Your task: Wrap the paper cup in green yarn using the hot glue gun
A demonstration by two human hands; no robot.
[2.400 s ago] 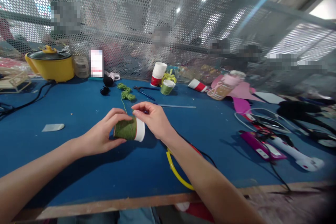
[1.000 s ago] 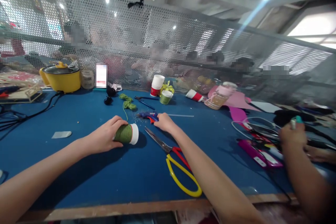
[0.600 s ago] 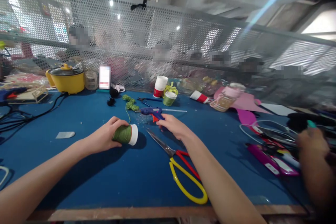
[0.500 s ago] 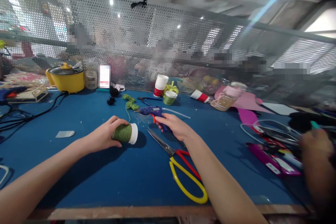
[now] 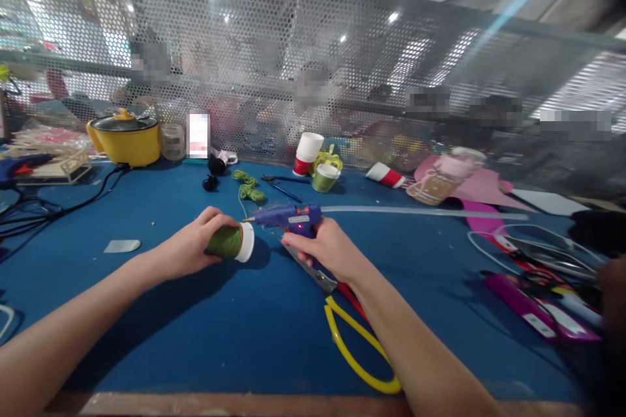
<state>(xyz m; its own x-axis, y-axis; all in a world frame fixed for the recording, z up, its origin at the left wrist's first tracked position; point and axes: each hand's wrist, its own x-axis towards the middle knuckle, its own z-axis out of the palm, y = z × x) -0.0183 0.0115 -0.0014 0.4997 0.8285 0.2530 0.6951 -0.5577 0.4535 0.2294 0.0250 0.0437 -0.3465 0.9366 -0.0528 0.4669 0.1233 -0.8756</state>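
My left hand (image 5: 193,244) is closed around a paper cup (image 5: 247,242) lying on its side, its outside wound with green yarn and its white end facing right. From the cup a strand runs back to a loose tangle of green yarn (image 5: 250,190). In my right hand (image 5: 327,251) is a blue glue gun (image 5: 288,217), a red light lit on its body. Its nozzle points left, close to the cup's edge; whether they touch I cannot tell. A long clear glue stick (image 5: 420,210) sticks out of its back. Scissors (image 5: 342,339) with yellow and red handles lie partly under my right forearm.
Pliers (image 5: 288,179), a red and white cup stack (image 5: 307,153) and a small green-wrapped cup (image 5: 325,178) stand or lie behind. A yellow electric pot (image 5: 128,140) and a lit phone (image 5: 198,135) are back left. A purple power strip (image 5: 538,306) and cables lie right, near another person's blurred hand.
My right hand has raised the glue gun off the table and brought its nozzle to the cup's edge. The cup stays in my left hand. The view has shifted slightly.
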